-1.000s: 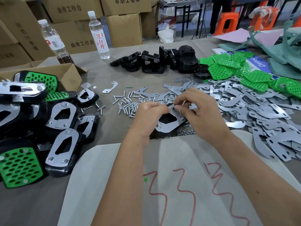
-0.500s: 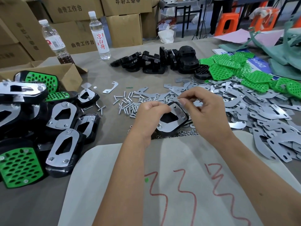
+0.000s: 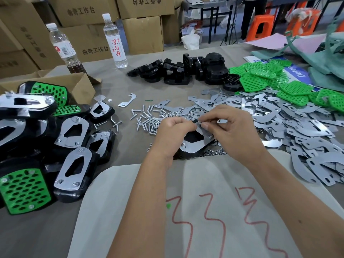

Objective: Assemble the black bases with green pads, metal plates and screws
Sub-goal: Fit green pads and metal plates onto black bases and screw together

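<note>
While screws (image 3: pixel 147 121) crowd near, hands (both) pinch.

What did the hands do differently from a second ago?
The right hand, which had lifted up and away from the assembly half a second ago, came back down to its top edge, fingertips pinched beside the left hand. The left hand kept its grip on the assembly. The loose screws, plates and finished pieces stayed put.
</note>
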Demonstrator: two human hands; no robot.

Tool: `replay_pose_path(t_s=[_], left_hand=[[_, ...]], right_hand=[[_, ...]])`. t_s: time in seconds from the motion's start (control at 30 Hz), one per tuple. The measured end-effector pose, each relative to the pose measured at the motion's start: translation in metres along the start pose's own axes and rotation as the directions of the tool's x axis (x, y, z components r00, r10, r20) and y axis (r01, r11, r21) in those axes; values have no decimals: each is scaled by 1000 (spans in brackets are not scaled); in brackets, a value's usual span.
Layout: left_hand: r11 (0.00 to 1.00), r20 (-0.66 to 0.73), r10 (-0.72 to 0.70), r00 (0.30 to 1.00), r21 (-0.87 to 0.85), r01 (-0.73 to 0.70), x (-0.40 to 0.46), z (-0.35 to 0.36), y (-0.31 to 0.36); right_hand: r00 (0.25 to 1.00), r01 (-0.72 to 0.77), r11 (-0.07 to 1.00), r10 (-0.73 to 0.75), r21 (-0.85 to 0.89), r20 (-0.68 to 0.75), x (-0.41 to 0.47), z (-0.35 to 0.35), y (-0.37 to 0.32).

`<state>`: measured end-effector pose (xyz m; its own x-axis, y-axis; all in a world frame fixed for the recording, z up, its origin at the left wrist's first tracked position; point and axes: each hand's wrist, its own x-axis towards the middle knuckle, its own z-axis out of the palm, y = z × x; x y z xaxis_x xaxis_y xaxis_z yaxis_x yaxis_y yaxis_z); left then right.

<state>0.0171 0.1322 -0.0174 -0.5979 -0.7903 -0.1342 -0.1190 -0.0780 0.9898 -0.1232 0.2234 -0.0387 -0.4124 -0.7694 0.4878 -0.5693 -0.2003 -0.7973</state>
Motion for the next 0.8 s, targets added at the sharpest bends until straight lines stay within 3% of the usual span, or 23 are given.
replay_pose_path(t_s=[0.1, 0.33, 0.5, 0.8], left_hand=[[1000, -1, 0, 1000, -13, 0, 0, 0, -1], [999, 37, -2, 999, -39, 4, 0, -1, -1], [1000, 42, 20, 999, -15, -19, 3, -3, -3], [1000, 43, 24, 999, -7, -24, 5, -2, -6]], right_hand=[[999, -27, 999, 28, 30, -27, 1, -1, 1], [997, 52, 993, -57, -102, -45, 1, -1, 0], [992, 59, 997, -65, -50, -113, -1, -2, -2], [998, -64, 993, 66, 98, -15, 0, -2, 3]])
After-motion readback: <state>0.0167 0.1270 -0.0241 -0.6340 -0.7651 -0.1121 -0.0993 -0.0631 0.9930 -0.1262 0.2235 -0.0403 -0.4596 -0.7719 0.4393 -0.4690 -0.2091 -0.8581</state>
